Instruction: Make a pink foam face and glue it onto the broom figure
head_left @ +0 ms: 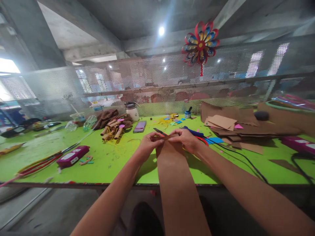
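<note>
A long brown paper strip (176,177) runs from the green table (110,160) down over its front edge toward me. My left hand (149,142) pinches the strip's far end at its left corner, fingers closed. My right hand (184,139) pinches the same end at its right corner, fingers closed too. Both hands meet at the strip's top edge, above the table's middle. Scissors with red handles (162,132) lie just behind my hands.
A stack of brown paper sheets (228,126) lies at the back right. Rolled brown tubes (113,129), a white jar (133,111), a purple pad (139,126) and a magenta box (72,156) sit to the left. A black cable (246,160) crosses the right side. A perforated screen (172,82) backs the table.
</note>
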`<action>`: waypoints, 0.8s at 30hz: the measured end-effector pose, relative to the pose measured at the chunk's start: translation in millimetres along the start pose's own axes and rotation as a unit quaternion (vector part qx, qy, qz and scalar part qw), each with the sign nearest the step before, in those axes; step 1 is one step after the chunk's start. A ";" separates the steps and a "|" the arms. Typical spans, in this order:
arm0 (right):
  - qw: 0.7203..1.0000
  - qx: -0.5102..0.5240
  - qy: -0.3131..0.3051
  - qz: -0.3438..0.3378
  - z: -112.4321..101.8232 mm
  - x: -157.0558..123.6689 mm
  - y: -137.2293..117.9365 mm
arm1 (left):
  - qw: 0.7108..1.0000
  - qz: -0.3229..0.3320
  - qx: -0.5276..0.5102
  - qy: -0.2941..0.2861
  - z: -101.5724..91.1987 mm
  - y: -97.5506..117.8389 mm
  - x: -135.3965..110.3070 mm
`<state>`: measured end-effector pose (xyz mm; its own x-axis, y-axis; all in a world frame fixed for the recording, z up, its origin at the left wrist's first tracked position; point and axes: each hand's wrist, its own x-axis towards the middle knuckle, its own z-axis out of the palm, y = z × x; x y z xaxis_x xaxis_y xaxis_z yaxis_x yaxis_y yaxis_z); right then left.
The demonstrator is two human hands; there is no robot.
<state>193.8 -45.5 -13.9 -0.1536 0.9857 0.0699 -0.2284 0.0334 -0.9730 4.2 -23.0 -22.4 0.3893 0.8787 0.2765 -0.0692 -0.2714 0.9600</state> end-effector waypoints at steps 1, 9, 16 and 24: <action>1.000 0.000 0.001 -0.003 0.3 -0.1 0.1 | 1.000 0.003 0.000 0.006 0.7 0.4 -0.1; 0.999 0.006 0.016 -0.046 -0.2 4.1 2.8 | 0.999 0.021 -0.011 0.036 4.2 5.8 -1.1; 0.998 0.019 0.000 -0.059 -3.1 4.9 0.9 | 0.998 0.042 0.000 0.055 1.8 6.0 -1.4; 0.998 0.040 -0.012 -0.053 -5.7 4.1 0.3 | 0.999 0.009 -0.048 -0.007 4.3 8.9 1.4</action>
<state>198.6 -40.5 -15.2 -0.1462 0.9731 0.1781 -0.3201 0.1238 -0.9393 8.0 -25.9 -13.7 0.4006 0.8682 0.2930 -0.1643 -0.2465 0.9551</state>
